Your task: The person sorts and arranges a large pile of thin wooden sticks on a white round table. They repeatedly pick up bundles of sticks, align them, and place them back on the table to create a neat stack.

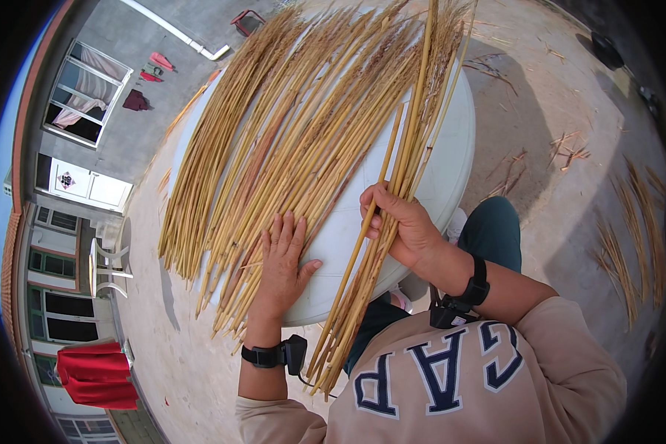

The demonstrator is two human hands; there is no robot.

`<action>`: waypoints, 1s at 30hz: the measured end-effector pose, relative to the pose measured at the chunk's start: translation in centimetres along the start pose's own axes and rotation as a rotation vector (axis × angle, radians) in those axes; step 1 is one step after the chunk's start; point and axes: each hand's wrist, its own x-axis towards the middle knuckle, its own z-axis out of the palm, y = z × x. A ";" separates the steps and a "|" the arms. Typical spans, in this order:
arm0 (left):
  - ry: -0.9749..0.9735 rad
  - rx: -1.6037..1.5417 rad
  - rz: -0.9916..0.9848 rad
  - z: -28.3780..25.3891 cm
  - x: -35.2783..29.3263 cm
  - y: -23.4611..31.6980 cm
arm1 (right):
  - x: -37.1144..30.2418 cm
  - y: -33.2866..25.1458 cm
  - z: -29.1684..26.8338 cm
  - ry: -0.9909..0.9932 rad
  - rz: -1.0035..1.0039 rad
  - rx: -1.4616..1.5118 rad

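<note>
Long, dry broomcorn stalks [274,159] with brown, brushy heads lie in a wide layer across a white round table [451,148]. Their heads point away from me and their cut ends hang over the near left rim. My left hand [281,255] rests flat on the lower part of this layer, fingers stretched out. To its right, my right hand [398,222] is closed round a smaller bundle of broomcorn stalks [359,300]. That bundle slants from the far side of the table down past its near edge, its cut ends close to my body.
More stalks [625,244] lie on the concrete floor at right, with broken bits [567,148] nearer the table. A white plastic chair [109,266] stands at left by the building. A red garment [96,374] hangs at lower left. My knee is beside the table.
</note>
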 end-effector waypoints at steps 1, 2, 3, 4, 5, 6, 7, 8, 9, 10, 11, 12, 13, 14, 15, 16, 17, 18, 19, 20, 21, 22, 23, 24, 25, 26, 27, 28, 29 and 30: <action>-0.002 0.007 0.000 0.0 0.0 0.0 | 0.1 0.1 0.0 0.010 -0.009 -0.001; -0.003 0.014 0.000 -0.1 -0.1 0.0 | 0.2 0.2 -0.1 0.020 -0.019 -0.002; 0.018 -0.032 -0.007 -0.2 -0.1 0.1 | 0.2 0.2 -0.2 0.000 -0.013 -0.003; 0.038 -0.078 -0.013 -0.4 -0.1 0.1 | 0.3 0.3 -0.5 -0.019 -0.009 -0.004; 0.059 -0.125 -0.019 -0.5 -0.1 0.2 | 0.3 0.3 -0.6 -0.038 -0.004 -0.005; 0.137 -0.161 -0.054 -0.8 -0.3 0.0 | 0.4 0.3 -0.7 -0.060 0.005 0.007; 0.211 -0.199 -0.087 -1.2 -0.5 -0.4 | 0.4 0.3 -0.9 -0.078 0.013 0.020; 0.286 -0.237 -0.120 -1.8 -0.7 -0.6 | 0.4 0.2 -1.0 -0.096 0.021 0.033; 0.324 -0.287 -0.124 -2.5 -0.8 -0.7 | 0.3 0.2 -1.0 -0.063 0.010 0.004; 0.299 -0.207 -0.141 -2.7 -1.3 -1.0 | 0.2 0.1 -0.7 -0.038 0.003 -0.027; 0.272 -0.127 -0.159 -2.7 -2.0 -1.2 | 0.2 0.1 -0.4 -0.013 -0.004 -0.059; 0.243 -0.047 -0.177 -2.8 -2.7 -1.2 | 0.3 0.4 -0.5 -0.018 -0.025 -0.038; 0.248 -0.058 -0.185 -2.6 -3.4 -1.0 | 0.6 0.5 -0.6 -0.024 -0.049 -0.026; 0.251 -0.070 -0.194 -2.5 -4.2 -0.8 | 0.7 0.6 -0.5 -0.029 -0.072 -0.012; 0.254 -0.081 -0.203 -2.4 -5.0 -0.6 | 0.7 0.7 -0.3 -0.017 -0.062 -0.016; 0.297 -0.174 -0.221 -2.3 -5.8 -0.4 | 0.6 0.8 0.2 0.001 -0.051 -0.029; 0.334 -0.274 -0.244 -2.3 -6.9 -0.3 | 0.3 0.7 0.3 0.026 -0.035 -0.045; 0.372 -0.374 -0.271 -2.4 -7.8 -0.2 | 0.4 0.6 0.1 0.007 -0.042 -0.012; 0.431 -0.473 -0.334 -2.4 -8.9 0.0 | 0.6 0.7 -0.2 -0.015 -0.038 0.018; 0.484 -0.496 -0.338 -2.0 -10.0 -0.4 | 0.6 0.9 -0.2 -0.029 -0.027 0.055; 0.526 -0.582 -0.360 -1.9 -10.6 -0.5 | 0.5 0.5 -0.2 0.012 -0.049 0.016; 0.565 -0.667 -0.397 -1.9 -11.3 -0.3 | 0.2 0.0 0.2 0.060 -0.057 -0.003; 0.577 -0.724 -0.452 -2.2 -12.0 0.1 | -0.1 -0.1 0.1 0.109 -0.064 -0.022; 0.598 -0.781 -0.499 -2.6 -12.7 0.4 | -0.2 -0.4 -0.3 0.082 -0.071 -0.003; 0.646 -0.793 -0.502 -2.5 -13.4 0.5 | 0.0 -0.9 -0.8 0.040 -0.092 0.013; 0.660 -0.795 -0.496 -2.4 -14.2 0.6 | 0.1 -1.6 -1.2 -0.003 -0.096 0.025; 0.672 -0.796 -0.486 -2.3 -15.0 0.6 | 0.3 -2.4 -1.5 -0.044 -0.104 0.039; 0.683 -0.794 -0.471 -2.3 -15.7 0.7 | 0.4 -3.3 -1.3 -0.040 -0.143 0.021; 0.694 -0.766 -0.462 -2.4 -16.0 0.9 | 0.4 -4.5 -0.5 -0.035 -0.191 0.003; 0.714 -0.820 -0.443 -2.8 -16.1 1.4 | 0.4 -6.1 0.5 -0.042 -0.243 -0.044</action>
